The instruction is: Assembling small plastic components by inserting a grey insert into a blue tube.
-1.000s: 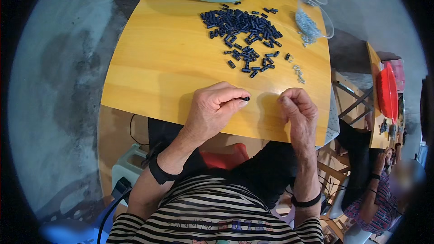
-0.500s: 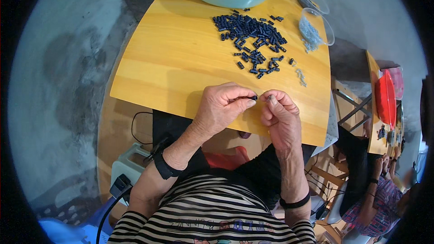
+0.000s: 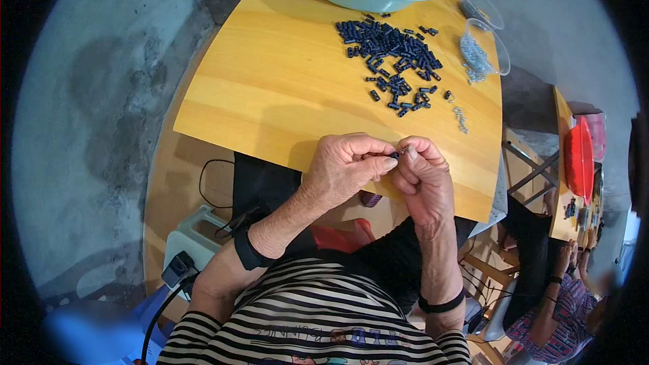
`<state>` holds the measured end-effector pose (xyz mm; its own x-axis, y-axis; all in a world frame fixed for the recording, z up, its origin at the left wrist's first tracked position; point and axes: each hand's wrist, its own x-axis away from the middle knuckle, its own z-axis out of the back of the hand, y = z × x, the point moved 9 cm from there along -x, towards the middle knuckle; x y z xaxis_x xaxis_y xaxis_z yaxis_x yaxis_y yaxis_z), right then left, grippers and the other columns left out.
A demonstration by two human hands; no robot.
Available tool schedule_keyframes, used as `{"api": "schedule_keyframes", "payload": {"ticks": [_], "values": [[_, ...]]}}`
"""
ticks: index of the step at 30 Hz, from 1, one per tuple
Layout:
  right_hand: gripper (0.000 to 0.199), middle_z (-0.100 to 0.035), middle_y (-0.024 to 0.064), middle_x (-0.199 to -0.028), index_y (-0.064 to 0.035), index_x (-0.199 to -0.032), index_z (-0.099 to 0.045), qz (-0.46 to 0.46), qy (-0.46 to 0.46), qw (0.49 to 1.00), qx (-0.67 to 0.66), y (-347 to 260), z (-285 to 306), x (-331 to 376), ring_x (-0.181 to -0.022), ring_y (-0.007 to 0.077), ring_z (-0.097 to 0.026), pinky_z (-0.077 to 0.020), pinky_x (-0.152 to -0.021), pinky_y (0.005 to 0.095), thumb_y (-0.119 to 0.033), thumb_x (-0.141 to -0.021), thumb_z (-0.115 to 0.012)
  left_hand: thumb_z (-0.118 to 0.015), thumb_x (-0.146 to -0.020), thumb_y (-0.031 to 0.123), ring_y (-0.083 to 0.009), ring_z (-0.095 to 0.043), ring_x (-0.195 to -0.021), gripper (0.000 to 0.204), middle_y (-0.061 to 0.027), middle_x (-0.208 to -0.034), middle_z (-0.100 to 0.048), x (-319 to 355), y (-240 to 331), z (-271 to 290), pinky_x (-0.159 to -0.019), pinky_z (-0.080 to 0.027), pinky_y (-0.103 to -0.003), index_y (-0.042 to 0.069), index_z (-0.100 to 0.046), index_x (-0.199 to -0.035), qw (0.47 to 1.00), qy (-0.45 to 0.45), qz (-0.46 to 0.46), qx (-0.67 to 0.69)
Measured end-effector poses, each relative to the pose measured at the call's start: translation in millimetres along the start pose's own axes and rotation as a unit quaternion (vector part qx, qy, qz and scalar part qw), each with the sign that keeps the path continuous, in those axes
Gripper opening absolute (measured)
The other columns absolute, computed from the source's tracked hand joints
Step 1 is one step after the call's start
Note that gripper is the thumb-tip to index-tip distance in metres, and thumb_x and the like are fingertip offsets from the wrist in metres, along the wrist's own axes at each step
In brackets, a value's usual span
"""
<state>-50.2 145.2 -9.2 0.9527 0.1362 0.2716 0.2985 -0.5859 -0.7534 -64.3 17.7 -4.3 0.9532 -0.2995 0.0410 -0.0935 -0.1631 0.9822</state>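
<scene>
Both hands have drawn together since the earlier frame and now meet at the table's near edge, centre of the frame. Left hand [image 3: 345, 169] pinches a small dark cylindrical piece [image 3: 394, 155] at its fingertips; right hand [image 3: 420, 179] closes its fingertips on the same piece. Held over the wooden table [image 3: 270, 88] rim, the piece could slip and drop to the lap. Upper right, the loose pile of dark pieces [image 3: 392, 54] lies near the far edge.
</scene>
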Motion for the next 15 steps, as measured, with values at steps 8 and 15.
{"api": "schedule_keyframes", "payload": {"ticks": [8,15], "values": [[0.007,-0.060,-0.0022,-0.075,-0.0028,-0.094,-0.068,0.056,0.033,0.994,0.088,-3,-3,6,-0.056,0.0019,-0.043,-0.0290,-0.047,0.0179,-0.006,-0.087,-0.067,-0.070,-0.084,0.006,-0.0079,-0.061,-0.066,0.016,-0.0039,-0.078,-0.067,2,1,1,-0.061,-0.052,-0.022,-0.002,-0.070,-0.098,1.000,0.001,-0.004,0.000],[0.007,-0.061,0.0012,-0.079,-0.0015,-0.088,-0.070,0.235,0.074,0.894,0.375,-37,-16,16,-0.078,0.0110,-0.056,-0.0450,-0.070,0.0252,-0.001,-0.081,-0.070,-0.069,-0.085,0.005,-0.0078,-0.061,-0.067,0.014,-0.0029,-0.078,-0.066,2,-2,2,-0.061,-0.051,-0.022,-0.002,-0.070,-0.097,1.000,0.001,0.006,-0.005]]}}
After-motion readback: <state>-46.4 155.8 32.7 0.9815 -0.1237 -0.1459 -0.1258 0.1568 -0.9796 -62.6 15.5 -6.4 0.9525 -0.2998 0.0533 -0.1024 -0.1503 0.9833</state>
